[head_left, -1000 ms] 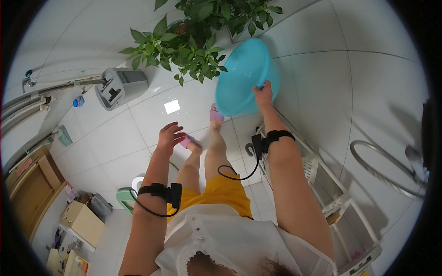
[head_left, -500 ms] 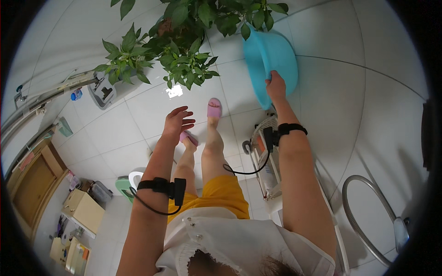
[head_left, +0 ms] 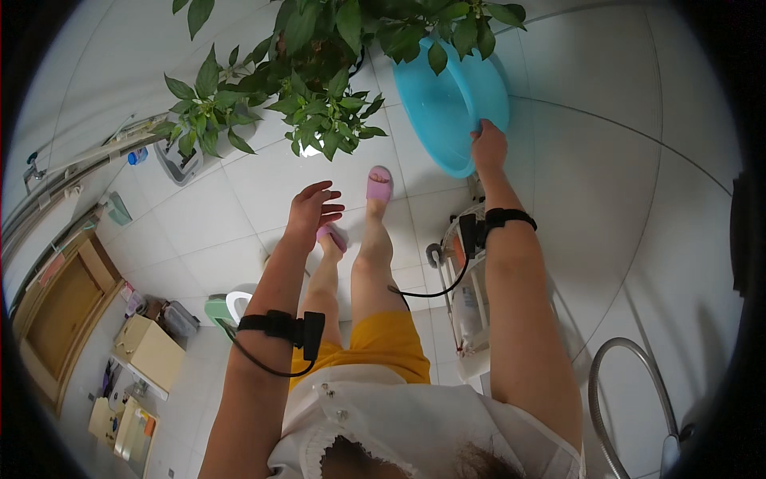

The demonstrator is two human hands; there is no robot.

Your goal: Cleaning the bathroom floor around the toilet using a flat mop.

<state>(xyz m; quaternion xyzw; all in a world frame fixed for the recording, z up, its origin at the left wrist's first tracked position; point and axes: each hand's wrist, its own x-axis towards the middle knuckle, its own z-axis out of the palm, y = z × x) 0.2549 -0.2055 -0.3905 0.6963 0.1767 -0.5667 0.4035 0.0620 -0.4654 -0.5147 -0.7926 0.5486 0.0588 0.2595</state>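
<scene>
A turquoise plastic basin (head_left: 436, 108) hangs tilted at the upper right, its hollow side turned partly toward the left. My right hand (head_left: 489, 147) grips the basin's near rim, fingers curled over it. Some leaves of a green potted plant (head_left: 339, 120) overlap the basin's far end. My left hand (head_left: 309, 214) holds nothing; its fingers are spread in the air, below the plant and away from the basin. Both forearms carry black straps with small cabled devices.
A white rack on wheels (head_left: 471, 315) stands beneath my right forearm. To the right, a metal shower hose (head_left: 598, 391) loops by the tiled wall. Cream cabinets (head_left: 152, 351) and a wooden-framed panel (head_left: 60, 319) are at the left. My feet in pink slippers (head_left: 380, 185) stand on white floor tiles.
The basin has turned so more of its inside shows, and its near end has shifted slightly up and left. My right hand keeps its grip. My left hand stays nearly still.
</scene>
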